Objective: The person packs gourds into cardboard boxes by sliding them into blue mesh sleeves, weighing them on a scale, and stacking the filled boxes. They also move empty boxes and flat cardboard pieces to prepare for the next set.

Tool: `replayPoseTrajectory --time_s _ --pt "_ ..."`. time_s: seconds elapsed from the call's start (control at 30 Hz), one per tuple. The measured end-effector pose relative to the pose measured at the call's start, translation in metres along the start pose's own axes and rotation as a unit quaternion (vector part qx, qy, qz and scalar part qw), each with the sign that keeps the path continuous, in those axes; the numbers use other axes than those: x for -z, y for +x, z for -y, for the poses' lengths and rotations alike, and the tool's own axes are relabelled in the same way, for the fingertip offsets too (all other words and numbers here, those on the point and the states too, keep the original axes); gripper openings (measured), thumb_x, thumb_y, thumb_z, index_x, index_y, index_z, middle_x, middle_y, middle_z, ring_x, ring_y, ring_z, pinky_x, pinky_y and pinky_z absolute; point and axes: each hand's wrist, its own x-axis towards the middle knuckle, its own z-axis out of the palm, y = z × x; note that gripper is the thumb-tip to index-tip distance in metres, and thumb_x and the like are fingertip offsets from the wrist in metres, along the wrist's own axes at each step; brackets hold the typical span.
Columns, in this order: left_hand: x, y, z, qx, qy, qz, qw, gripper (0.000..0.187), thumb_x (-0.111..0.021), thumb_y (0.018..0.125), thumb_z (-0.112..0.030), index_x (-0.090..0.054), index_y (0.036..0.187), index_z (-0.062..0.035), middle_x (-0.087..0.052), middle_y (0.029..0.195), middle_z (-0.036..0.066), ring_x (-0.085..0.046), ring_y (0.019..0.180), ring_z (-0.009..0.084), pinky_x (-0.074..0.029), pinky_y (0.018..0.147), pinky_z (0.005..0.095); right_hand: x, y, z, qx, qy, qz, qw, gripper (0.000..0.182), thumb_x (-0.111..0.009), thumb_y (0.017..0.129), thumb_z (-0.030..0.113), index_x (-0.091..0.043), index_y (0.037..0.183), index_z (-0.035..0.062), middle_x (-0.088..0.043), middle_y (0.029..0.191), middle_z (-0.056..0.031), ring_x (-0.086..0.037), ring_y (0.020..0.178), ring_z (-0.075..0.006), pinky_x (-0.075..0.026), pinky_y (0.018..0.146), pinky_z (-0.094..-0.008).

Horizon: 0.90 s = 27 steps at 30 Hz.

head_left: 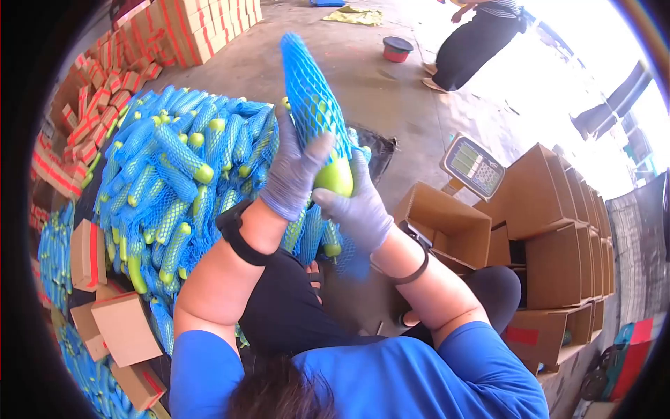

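Note:
A long green vegetable (333,176) in a blue foam net sleeve (310,87) is held up in front of me, its bare rounded end pointing down. Gloved in pale purple, my left hand (292,167) grips its left side, thumb across the net. My right hand (359,202), in the same kind of glove, holds the lower right side near the bare end. Left of my hands lies a large heap of similar netted green vegetables (171,167).
An open cardboard box (447,223) stands at the right, beside a digital scale display (474,166) and stacked boxes (551,195). Small cartons (122,328) lie at lower left, more cartons (188,28) behind. A person (478,42) and a red-black tub (397,50) are farther back.

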Motion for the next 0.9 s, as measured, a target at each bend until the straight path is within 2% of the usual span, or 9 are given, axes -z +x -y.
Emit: replayPoseTrajectory --time_s 0.1,0.27,0.33,0.4,0.5,0.6,0.63,0.8,0.9 --pt "-0.017 -0.013 0.023 -0.187 0.378 -0.022 0.906 0.084 -0.059 0.097 -0.040 -0.013 0.157 -0.0036 -0.055 0.134 0.021 -0.057 0.123 0.0337 -0.048 0.102 0.0393 0.017 0.002 -0.029 0.254 -0.296 -0.063 0.919 0.092 -0.078 0.081 0.024 -0.021 0.152 0.0069 -0.066 0.117 -0.0134 -0.069 0.100 -0.0263 -0.057 0.082 -0.0389" --pt "-0.007 -0.021 0.025 -0.173 0.542 -0.021 0.822 0.068 -0.057 0.096 -0.025 -0.028 0.156 -0.0116 -0.067 0.103 0.026 -0.067 0.085 0.0419 -0.054 0.074 0.0450 0.025 -0.046 0.007 0.029 -0.280 -0.125 0.951 0.099 -0.077 0.078 0.012 -0.017 0.156 0.0058 -0.065 0.122 -0.0155 -0.065 0.113 -0.0268 -0.050 0.097 -0.0381" --pt "-0.008 -0.019 0.021 -0.242 0.674 -0.022 0.697 0.054 -0.055 0.098 -0.027 -0.042 0.149 -0.0146 -0.067 0.084 0.020 -0.064 0.070 0.0397 -0.049 0.064 0.0487 0.032 -0.050 0.007 -0.025 -0.294 -0.108 0.949 0.103 -0.078 0.075 0.013 -0.016 0.157 0.0062 -0.060 0.131 -0.0167 -0.066 0.111 -0.0272 -0.052 0.095 -0.0367" --pt "-0.018 -0.024 0.028 -0.261 0.661 -0.003 0.703 0.047 -0.053 0.099 -0.026 -0.049 0.144 -0.0131 -0.064 0.076 0.018 -0.062 0.065 0.0378 -0.047 0.061 0.0487 0.038 -0.050 -0.017 0.041 -0.001 -0.109 0.993 0.109 -0.081 0.077 0.038 -0.015 0.156 0.0029 -0.056 0.132 -0.0171 -0.058 0.118 -0.0264 -0.048 0.099 -0.0376" --pt "-0.040 -0.039 0.044 -0.216 0.633 0.066 0.741 0.053 -0.050 0.099 -0.031 -0.042 0.148 -0.0119 -0.063 0.073 0.020 -0.061 0.061 0.0393 -0.047 0.059 0.0499 0.049 -0.048 -0.024 0.055 0.244 -0.144 0.957 0.095 -0.074 0.084 0.049 -0.027 0.147 -0.0047 -0.051 0.130 -0.0159 -0.054 0.118 -0.0238 -0.049 0.096 -0.0386" --pt "-0.050 -0.043 0.061 -0.178 0.610 0.025 0.772 0.059 -0.046 0.101 -0.037 -0.034 0.152 -0.0102 -0.062 0.069 0.024 -0.060 0.060 0.0429 -0.046 0.058 0.0509 0.052 -0.055 -0.022 0.109 0.090 -0.246 0.959 0.089 -0.072 0.085 0.052 -0.032 0.142 -0.0036 -0.051 0.131 -0.0150 -0.053 0.118 -0.0228 -0.049 0.096 -0.0385" --pt "-0.052 -0.041 0.061 -0.072 0.578 0.037 0.812 0.070 -0.050 0.099 -0.044 -0.026 0.154 -0.0088 -0.067 0.092 0.023 -0.068 0.079 0.0365 -0.053 0.070 0.0439 0.050 -0.053 -0.021 0.162 0.019 -0.285 0.945 0.085 -0.068 0.087 0.056 -0.036 0.137 -0.0042 -0.055 0.124 -0.0193 -0.059 0.110 -0.0279 -0.050 0.092 -0.0390" --pt "-0.067 -0.029 0.079 -0.077 0.190 0.196 0.959 0.093 -0.073 0.086 -0.051 -0.024 0.151 -0.0062 -0.044 0.140 0.008 -0.048 0.124 0.0184 -0.045 0.101 0.0325 0.060 -0.064 -0.021 0.142 -0.190 -0.342 0.909 0.076 -0.060 0.091 0.059 -0.040 0.131 -0.0025 -0.064 0.101 -0.0253 -0.066 0.090 -0.0375 -0.052 0.081 -0.0421" --pt "-0.067 -0.022 0.066 0.025 0.119 0.204 0.971 0.077 -0.077 0.085 -0.044 -0.039 0.140 -0.0050 -0.053 0.127 0.006 -0.053 0.117 0.0162 -0.047 0.097 0.0299 0.084 -0.066 0.005 0.086 -0.127 -0.242 0.958 0.052 -0.066 0.093 0.047 -0.052 0.116 0.0022 -0.063 0.087 -0.0134 -0.062 0.078 -0.0208 -0.051 0.070 -0.0342"
